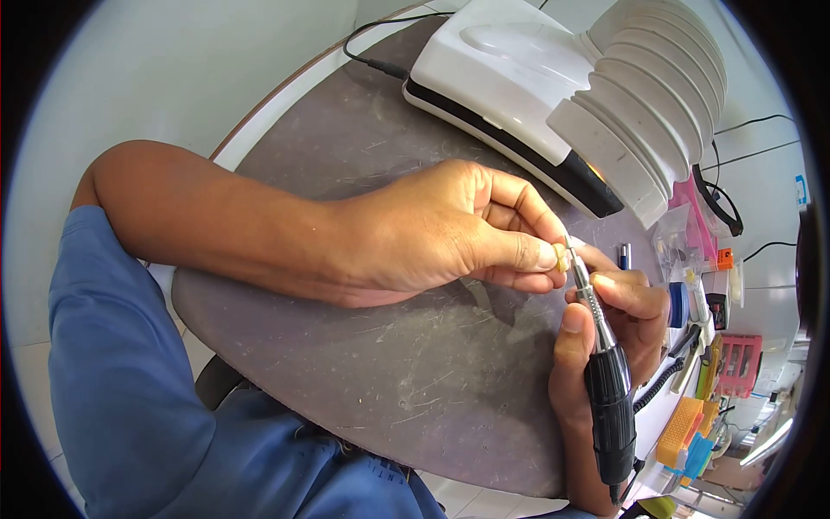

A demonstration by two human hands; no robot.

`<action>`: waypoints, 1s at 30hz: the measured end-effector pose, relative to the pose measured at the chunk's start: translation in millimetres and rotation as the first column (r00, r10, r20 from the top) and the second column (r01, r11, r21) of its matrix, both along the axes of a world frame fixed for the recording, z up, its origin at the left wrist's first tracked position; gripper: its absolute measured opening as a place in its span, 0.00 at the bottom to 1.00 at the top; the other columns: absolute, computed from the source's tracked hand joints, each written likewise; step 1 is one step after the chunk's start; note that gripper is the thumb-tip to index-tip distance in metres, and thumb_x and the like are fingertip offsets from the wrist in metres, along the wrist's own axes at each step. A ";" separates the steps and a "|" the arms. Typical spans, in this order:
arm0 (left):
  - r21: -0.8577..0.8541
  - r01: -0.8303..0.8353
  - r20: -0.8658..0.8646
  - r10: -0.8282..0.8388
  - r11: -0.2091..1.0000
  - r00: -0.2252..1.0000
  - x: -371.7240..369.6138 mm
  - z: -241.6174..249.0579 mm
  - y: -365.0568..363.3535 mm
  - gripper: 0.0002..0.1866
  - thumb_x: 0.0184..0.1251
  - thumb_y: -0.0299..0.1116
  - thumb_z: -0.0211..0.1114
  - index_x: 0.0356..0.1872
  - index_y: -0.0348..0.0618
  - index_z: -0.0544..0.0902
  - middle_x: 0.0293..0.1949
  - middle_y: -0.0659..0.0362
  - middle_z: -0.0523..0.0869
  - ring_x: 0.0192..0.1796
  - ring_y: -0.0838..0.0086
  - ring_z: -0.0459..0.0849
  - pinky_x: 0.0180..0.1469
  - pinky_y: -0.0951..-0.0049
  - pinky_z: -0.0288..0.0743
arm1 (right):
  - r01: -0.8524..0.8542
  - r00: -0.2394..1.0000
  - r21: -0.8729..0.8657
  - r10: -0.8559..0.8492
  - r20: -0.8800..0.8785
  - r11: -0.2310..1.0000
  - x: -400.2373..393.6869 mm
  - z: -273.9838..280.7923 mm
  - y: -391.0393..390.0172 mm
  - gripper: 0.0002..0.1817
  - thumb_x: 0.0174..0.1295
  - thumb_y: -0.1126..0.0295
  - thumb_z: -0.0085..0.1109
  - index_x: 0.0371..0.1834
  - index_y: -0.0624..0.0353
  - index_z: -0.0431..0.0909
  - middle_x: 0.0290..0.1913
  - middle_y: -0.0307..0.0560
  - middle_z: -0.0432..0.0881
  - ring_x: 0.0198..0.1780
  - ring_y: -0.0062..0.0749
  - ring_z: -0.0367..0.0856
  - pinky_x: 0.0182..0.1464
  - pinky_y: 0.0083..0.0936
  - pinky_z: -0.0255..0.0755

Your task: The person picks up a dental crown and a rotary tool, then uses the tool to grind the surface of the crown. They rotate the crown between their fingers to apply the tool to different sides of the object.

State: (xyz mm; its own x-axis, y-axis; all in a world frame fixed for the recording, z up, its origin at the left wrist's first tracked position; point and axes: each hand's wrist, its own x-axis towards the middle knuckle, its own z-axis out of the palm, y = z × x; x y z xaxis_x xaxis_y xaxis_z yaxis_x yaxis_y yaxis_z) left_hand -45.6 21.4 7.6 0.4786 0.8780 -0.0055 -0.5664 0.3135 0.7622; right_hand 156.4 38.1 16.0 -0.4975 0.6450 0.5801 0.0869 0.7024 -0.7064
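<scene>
Between the thumb and fingertips of my left hand (424, 227) is a small yellowish tooth-shaped piece (560, 257), pinched over the grey tabletop. My right hand (641, 304) wraps its thumb and fingers around a black and silver rotary handpiece (610, 402). The handpiece points up and away from me, its cord trailing from the lower end. Its thin metal bit (568, 242) lies right beside the yellowish piece. My two hands meet closely at the fingertips, and part of the piece is hidden by the left thumb.
Beyond my hands stands a white machine (510, 56) with a dark front band. A wide ribbed white hose (648, 95) opens near my fingers. Along the right of the grey table (372, 363) are a blue-edged roll (679, 304), a pink basket (740, 363) and an orange block (679, 431).
</scene>
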 end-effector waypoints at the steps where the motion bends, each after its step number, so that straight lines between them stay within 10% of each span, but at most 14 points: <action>1: 0.000 0.000 0.000 0.000 1.000 1.000 0.0 0.1 0.0 0.07 0.67 0.25 0.58 0.44 0.36 0.76 0.47 0.54 0.80 0.52 0.72 0.80 0.56 0.77 0.77 | 0.000 1.000 0.000 0.000 0.000 1.000 0.2 0.1 0.2 0.17 0.53 0.76 0.64 0.42 0.64 0.66 0.39 0.57 0.76 0.49 0.47 0.81 0.50 0.29 0.74; 30: -0.011 0.013 0.020 -0.013 1.000 1.000 1.3 0.9 0.7 0.08 0.67 0.26 0.58 0.44 0.34 0.74 0.47 0.52 0.79 0.52 0.73 0.80 0.56 0.79 0.77 | -0.015 0.999 0.046 0.017 -0.038 0.999 -1.9 -4.3 1.7 0.17 0.55 0.75 0.64 0.42 0.65 0.66 0.39 0.55 0.76 0.47 0.47 0.81 0.49 0.29 0.75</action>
